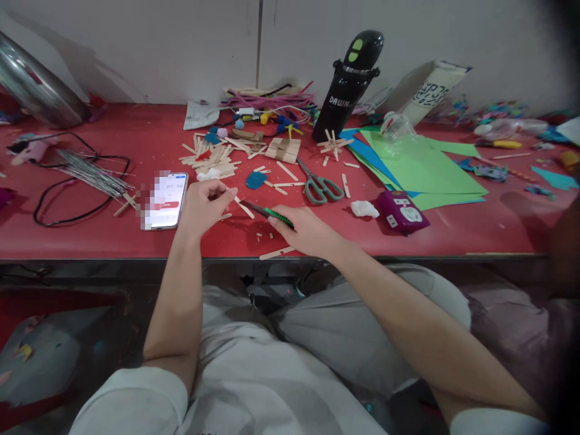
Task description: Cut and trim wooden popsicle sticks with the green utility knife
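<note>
The wide red bench (475, 232) carries everything, crowded enough that a careless elbow could disturb its neighbours. At the back, the tall black bottle (343, 90) could topple if the right arm swung that way. The person's right hand (312, 232) is wrapped around a knife's grip; the left hand (203, 205) is narrowed to a pinch on a wooden stick. The white-screened phone (170, 202) lies just beside the left wrist, where a jerk might shove it. The scissors with grey-green handles (312, 176) lie beyond the right hand, a snag for stretching knuckles.

The slim green-and-black craft knife (281, 217) is the main danger: its blade points toward the left fingers, so too much force could make it skid into them. The flat, pale wooden stick (248, 212), between the hands at the blade, might split along its grain or twist from a loose pinch. Tiny pale wood chips (259, 236) could scatter.
</note>
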### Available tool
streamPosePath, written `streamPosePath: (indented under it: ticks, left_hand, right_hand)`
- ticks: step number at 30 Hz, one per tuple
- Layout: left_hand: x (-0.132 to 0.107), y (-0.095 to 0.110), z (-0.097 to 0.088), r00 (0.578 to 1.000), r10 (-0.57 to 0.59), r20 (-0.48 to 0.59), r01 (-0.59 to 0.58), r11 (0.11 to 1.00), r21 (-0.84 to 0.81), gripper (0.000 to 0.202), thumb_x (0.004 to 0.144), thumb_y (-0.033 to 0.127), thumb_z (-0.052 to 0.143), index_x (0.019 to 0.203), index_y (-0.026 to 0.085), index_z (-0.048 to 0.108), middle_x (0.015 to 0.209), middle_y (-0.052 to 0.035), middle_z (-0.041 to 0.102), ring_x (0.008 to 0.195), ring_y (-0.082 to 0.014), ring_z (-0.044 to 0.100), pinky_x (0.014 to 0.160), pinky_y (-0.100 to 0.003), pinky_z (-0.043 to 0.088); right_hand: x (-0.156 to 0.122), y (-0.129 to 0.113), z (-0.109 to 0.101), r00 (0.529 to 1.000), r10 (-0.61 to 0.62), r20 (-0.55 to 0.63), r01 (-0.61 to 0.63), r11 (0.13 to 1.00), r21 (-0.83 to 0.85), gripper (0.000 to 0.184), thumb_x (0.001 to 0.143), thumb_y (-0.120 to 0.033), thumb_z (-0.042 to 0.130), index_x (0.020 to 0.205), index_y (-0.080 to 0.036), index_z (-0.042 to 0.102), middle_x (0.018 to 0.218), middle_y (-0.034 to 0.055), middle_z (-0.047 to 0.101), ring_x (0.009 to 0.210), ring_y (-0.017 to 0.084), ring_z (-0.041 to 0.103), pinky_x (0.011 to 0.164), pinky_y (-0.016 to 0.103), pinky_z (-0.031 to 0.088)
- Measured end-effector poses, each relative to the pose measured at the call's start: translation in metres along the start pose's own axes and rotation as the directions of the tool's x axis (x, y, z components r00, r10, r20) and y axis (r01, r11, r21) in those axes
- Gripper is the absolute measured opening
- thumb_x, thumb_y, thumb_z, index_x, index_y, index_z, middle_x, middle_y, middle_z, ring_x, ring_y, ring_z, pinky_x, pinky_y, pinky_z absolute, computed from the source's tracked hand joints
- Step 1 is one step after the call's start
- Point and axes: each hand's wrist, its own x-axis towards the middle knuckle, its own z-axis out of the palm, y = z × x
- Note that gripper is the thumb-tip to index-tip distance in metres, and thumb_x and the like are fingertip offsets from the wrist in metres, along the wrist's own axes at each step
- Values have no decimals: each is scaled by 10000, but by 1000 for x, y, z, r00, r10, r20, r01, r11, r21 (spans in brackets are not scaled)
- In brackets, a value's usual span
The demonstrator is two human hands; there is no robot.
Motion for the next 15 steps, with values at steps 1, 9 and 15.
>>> streamPosePath:
  ticks: [1, 9, 15]
  left_hand:
    - [0, 1, 0, 1000, 2, -1, -2, 1000, 3, 251, 773, 310, 710, 606, 164, 590, 525, 34, 514, 489, -66, 454, 430, -156, 376]
    - [-3, 9, 2, 1000, -12, -14, 12, 999, 48, 248, 790, 280, 678, 588, 168, 589, 503, 26, 540, 462, -70, 450, 415, -169, 355]
    - [-2, 6, 0, 1000, -9, 14, 9, 999, 43, 262, 794, 302, 678, 584, 178, 583, 488, 17, 545, 436, -81, 471, 408, -183, 357]
  right_hand:
    - [0, 0, 0, 1000, 1, -1, -1, 1000, -1, 241, 1014, -280, 450, 1058, -172, 660, 951, 87, 724, 846, 203, 640, 735, 270, 388]
    - [0, -7, 1, 998, 68, 12, -68, 997, -28, 219, 1009, -264, 450, 1032, -175, 648, 885, 71, 704, 756, 184, 594, 693, 270, 370]
    - [-1, -10, -1, 996, 89, 6, -89, 995, -47, 204, 1003, -264, 457, 993, -183, 644, 827, 63, 681, 684, 170, 545, 647, 273, 341]
